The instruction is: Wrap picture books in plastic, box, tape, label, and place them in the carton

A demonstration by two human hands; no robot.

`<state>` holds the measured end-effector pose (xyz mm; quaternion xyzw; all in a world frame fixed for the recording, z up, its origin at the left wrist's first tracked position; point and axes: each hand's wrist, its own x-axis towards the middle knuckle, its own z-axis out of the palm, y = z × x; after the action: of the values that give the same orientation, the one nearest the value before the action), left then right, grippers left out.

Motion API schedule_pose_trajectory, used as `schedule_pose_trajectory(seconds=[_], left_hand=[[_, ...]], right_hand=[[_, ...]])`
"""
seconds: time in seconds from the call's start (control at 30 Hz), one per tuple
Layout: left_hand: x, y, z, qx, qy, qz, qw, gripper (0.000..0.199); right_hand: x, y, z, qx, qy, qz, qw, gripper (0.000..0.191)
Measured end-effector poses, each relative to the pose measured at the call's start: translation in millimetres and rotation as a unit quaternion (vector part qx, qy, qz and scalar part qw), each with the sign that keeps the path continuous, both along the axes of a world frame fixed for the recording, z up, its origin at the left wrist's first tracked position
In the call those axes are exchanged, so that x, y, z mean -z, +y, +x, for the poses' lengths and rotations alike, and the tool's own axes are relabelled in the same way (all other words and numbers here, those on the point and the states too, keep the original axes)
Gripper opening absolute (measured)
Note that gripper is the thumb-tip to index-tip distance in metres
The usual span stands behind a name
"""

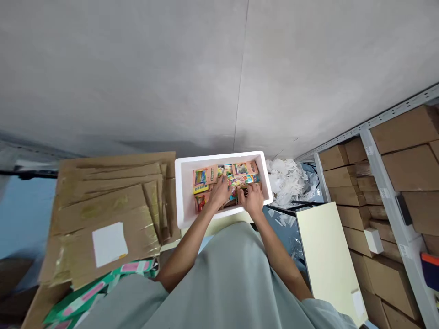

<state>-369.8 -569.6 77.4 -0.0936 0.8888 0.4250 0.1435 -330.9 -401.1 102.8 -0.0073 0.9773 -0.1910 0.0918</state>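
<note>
A white foam box (185, 194) stands in front of me, with several small printed packets inside. Packets with brown and colourful fronts, such as the packet (205, 175) at the left and the packet (244, 168) at the back right, lie flat in it. My left hand (220, 192) reaches over the near rim, its fingers stretched out onto the packets in the middle. Inside the right part of the box, my right hand (253, 197) has its fingers and thumb curled on a small packet (244, 191), which it mostly covers. Both fingertips are partly hidden among the packets.
Flattened cardboard boxes (103, 201) are stacked left of the foam box, above a green and pink bag (85, 297). White scrap material (286, 180) is heaped at the right, near a pale panel (329, 256). Shelves with cardboard boxes (408, 167) line the right side; a grey wall (154, 82) rises behind.
</note>
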Motion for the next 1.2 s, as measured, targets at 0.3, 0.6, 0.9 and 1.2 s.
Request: schedule_pose_trajectory(seconds=[0.3, 0.6, 0.9, 1.2], left_hand=[[-21.4, -9, -27, 0.134, -0.044, -0.172, 0.975, 0.049], [-126.0, -43, -11, -0.010, 0.113, -0.011, 0.993, 0.030], [-203.9, 35, 73, -0.137, 0.037, 0.423, 0.895, 0.054], [-187.6, 265, 204, -0.011, -0.098, 0.500, 0.860, 0.065]], right_hand=[[15.3, -3, 3, 0.027, 0.030, 0.012, 0.999, 0.027], [8.6, -6, 4, 0.071, 0.040, -0.079, 0.994, 0.028], [-53.0, 53, 75, 0.191, 0.134, -0.509, 0.829, 0.099], [-110.0, 234, 279, 0.364, 0.297, -0.577, 0.668, 0.056]])
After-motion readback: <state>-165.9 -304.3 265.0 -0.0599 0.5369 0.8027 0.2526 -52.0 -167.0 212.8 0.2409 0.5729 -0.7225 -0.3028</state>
